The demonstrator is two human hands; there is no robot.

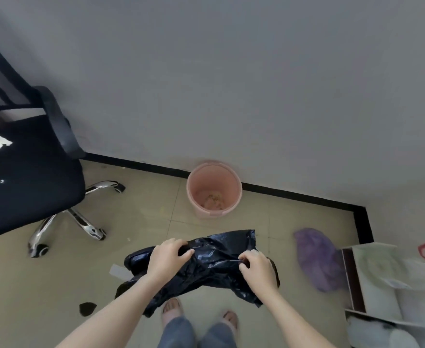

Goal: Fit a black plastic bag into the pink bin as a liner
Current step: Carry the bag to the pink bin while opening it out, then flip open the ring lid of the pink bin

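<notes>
A: Two hands share one load, low in the centre of the frame. The left hand (168,257) and the right hand (255,268) are each closed on the crumpled black plastic bag (214,262), fingers curled over its upper edge, thumbs tucked beneath.

B: Why are the grips set apart rather than together?

A: Probably to find and part the mouth. The film is still bunched and folded, so pinching it at two separated spots lets the layers be drawn away from each other. That is a reading of the pose, not something visible.

B: And where does the receptacle stand?

A: The pink bin (214,189) sits on the floor (143,222) just above the bag in the frame, against the dark skirting (294,195) of the wall. It is upright, mouth open, unlined, with some small debris at its bottom. Bag and bin are apart, not touching.

B: So the bag is held in front of the opening?

A: Yes, apparently so it can go straight down once opened. The office chair (28,172) at left and the purple bag (316,259) at right lie clear of that path.
</notes>
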